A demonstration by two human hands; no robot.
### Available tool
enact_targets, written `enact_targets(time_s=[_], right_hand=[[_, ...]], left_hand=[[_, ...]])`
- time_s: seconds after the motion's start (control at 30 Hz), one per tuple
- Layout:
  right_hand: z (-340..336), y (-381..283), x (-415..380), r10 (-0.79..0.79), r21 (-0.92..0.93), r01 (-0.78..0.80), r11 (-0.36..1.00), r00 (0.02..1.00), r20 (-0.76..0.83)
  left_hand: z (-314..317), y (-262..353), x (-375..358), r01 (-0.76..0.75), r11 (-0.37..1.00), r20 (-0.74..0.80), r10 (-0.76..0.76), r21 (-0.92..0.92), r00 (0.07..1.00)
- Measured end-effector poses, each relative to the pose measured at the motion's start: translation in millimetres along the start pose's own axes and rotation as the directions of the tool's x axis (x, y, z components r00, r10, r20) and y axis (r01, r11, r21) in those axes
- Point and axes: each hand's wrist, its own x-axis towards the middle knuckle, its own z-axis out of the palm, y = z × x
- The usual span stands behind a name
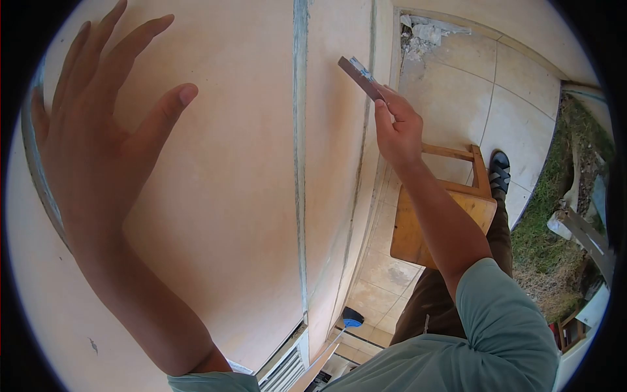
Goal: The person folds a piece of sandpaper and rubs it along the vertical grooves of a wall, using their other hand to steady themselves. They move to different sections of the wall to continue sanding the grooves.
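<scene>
My left hand (98, 134) is raised at the upper left, fingers spread and thumb out, against the cream wall (222, 163). Nothing is in it. My right hand (400, 127) grips the lower end of a sanding block (359, 77), a flat bar with a dark brown face and a blue-and-white stained back. The block tilts up and left, its free end close to the wall panel. A vertical groove with worn blue-grey paint (300, 130) runs down the wall between my hands.
A wooden stool (418, 225) stands below my right arm, beside a sandaled foot (499, 171) on the tiled floor (457, 85). Whitish debris (421, 36) lies in the far corner. Grass (542, 235) with scrap lies at the right. A blue broom head (353, 318) and louvred vent (287, 366) are below.
</scene>
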Motion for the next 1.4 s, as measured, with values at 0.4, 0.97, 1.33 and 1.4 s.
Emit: enact_targets(time_s=[0.4,0.97,1.33,1.4], right_hand=[[109,-18,59,-0.321,-0.163,0.33,0.93,0.944,0.077],[87,-41,-2,0.051,-0.469,0.316,0.825,0.785,0.617],[112,-59,100,0.062,-0.242,0.03,0.97,0.929,0.365],[97,-53,33,0.1,-0.344,0.096,0.934,0.855,0.509]], left_hand=[[-5,2,1,-0.004,1.0,0.061,0.004,0.002,0.998],[-12,-3,8,-0.076,0.996,0.156,0.068,0.047,0.985],[-1,-10,4,-0.085,0.994,0.096,0.092,-0.07,0.991],[-7,-8,5,-0.088,0.996,0.118,0.086,0.009,0.989]])
